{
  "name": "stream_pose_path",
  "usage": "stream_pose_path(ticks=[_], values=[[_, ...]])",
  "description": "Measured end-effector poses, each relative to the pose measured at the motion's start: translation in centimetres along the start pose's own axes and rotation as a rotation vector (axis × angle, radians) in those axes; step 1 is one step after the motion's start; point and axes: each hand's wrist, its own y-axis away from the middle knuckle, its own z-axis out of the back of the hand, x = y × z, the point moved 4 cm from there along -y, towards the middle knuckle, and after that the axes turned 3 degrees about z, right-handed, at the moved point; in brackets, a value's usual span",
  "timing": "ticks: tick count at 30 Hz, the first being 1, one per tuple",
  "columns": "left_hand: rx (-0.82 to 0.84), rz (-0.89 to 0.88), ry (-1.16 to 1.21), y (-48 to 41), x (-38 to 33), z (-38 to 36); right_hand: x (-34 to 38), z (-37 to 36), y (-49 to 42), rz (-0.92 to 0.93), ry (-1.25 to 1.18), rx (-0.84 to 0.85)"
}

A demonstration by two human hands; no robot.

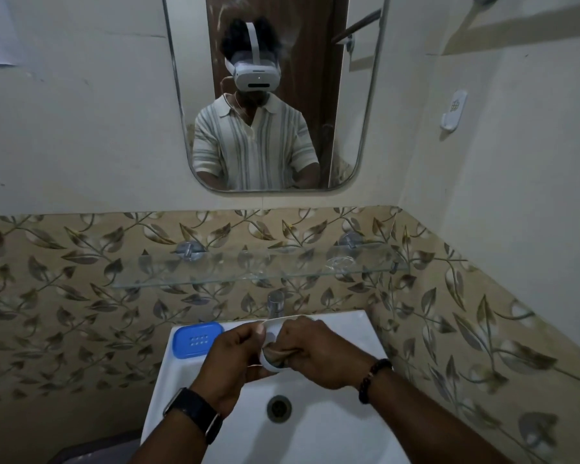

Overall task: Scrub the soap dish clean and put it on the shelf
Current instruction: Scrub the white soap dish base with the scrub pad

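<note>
White soap dish (270,333): held over the sink (345,324) basin, between both hands.
Left hand (235,356): fingers curled round the dish's edge.
Right hand (318,353): fingers gripping a brown scrub pad (274,354), pressed inside the dish.
Blue perforated tray (197,339): on the sink's rear left corner.
Faucet (276,303): just behind the hands.
Glass shelf (248,272): wall-mounted above the faucet, below the mirror (315,95).
Drain (278,408): beneath the hands.

Shelf (258,274) above sink (344,321); tray (198,339) on sink's back-left corner.
</note>
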Motion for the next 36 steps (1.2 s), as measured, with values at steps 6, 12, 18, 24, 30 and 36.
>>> stream_pose_path(ticks=[6,12,18,24,30,36], values=[[-0.030,0.008,0.061,-1.4,-1.0,0.7,-1.6,1.5,-1.0,-0.147,0.554,-0.246],[0.067,-0.003,-0.044,-2.0,-1.4,1.0,0.5,-0.6,-2.9,0.065,0.519,-0.189],[-0.007,-0.063,0.001,-2.2,-2.3,3.2,-0.6,0.6,-3.2,-0.266,0.760,-0.179],[-0.052,-0.057,0.083,-1.9,-1.4,3.0,1.3,-2.0,-4.3,-0.423,0.561,0.012],[-0.028,-0.050,0.098,-1.5,-0.9,3.6,3.4,-2.5,-4.4,-0.453,-0.053,-0.060],[-0.034,0.013,0.118,-1.4,0.0,5.0,2.2,-1.7,-1.5,-0.628,-0.628,-0.487]])
